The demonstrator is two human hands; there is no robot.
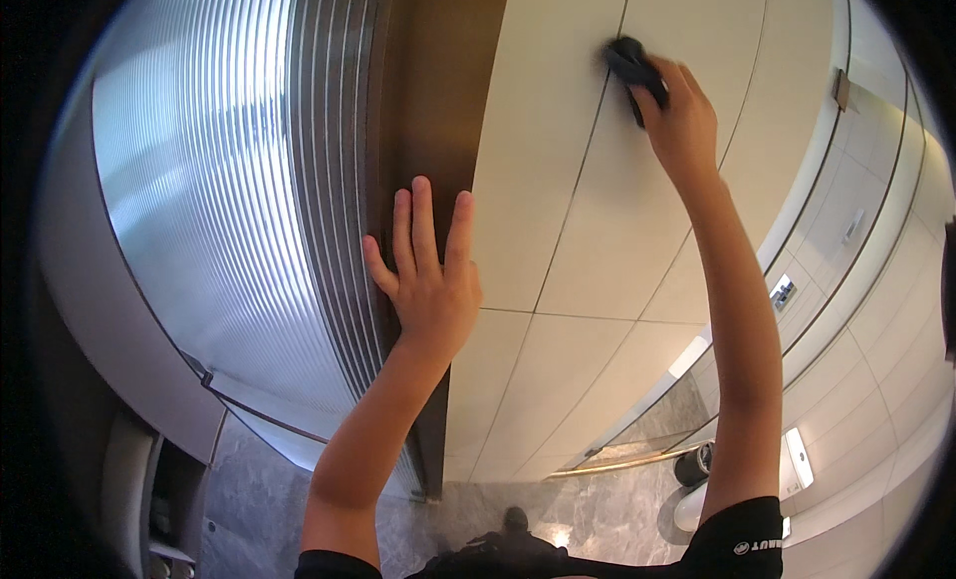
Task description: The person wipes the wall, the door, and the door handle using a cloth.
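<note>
Fingers spread, my left hand rests against the dark brown door frame, near its edge with the tiled wall. My right hand grips a black cloth or pad, blurred, against the cream wall tiles higher up, over a grout line. What exactly the black item is cannot be told. Both forearms are bare below short black sleeves.
A ribbed glass door stands at the left, beside an open shelf unit. Glass panels line the right side. A dark bin and white toilet stand on the grey marbled floor.
</note>
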